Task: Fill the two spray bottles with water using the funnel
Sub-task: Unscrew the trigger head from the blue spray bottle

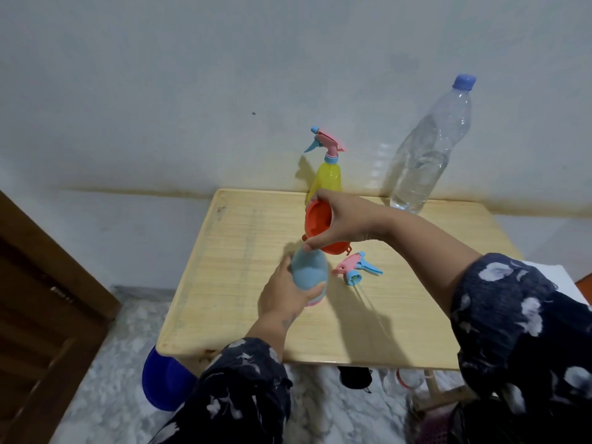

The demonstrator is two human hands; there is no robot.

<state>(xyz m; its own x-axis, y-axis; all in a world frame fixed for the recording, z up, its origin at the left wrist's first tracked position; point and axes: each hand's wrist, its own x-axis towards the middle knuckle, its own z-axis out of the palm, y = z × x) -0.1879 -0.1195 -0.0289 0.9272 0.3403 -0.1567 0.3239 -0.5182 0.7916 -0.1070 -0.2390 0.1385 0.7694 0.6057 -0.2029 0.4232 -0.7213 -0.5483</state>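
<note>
My left hand (283,294) grips a light blue spray bottle (309,272) standing on the wooden table (243,277), its top uncovered. My right hand (341,219) holds an orange funnel (317,223) tilted just above the bottle's mouth. The bottle's pink and blue spray head (355,269) lies on the table to the right of it. A yellow spray bottle (327,177) with its spray head on stands at the table's far edge. A large clear water bottle (427,155) with a blue cap stands at the far right, partly filled.
A wall runs right behind the table. A blue bucket (163,379) sits on the marble floor under the table's near left corner. A brown wooden door (41,309) is at the left. Dark items and a jar lie beneath the table.
</note>
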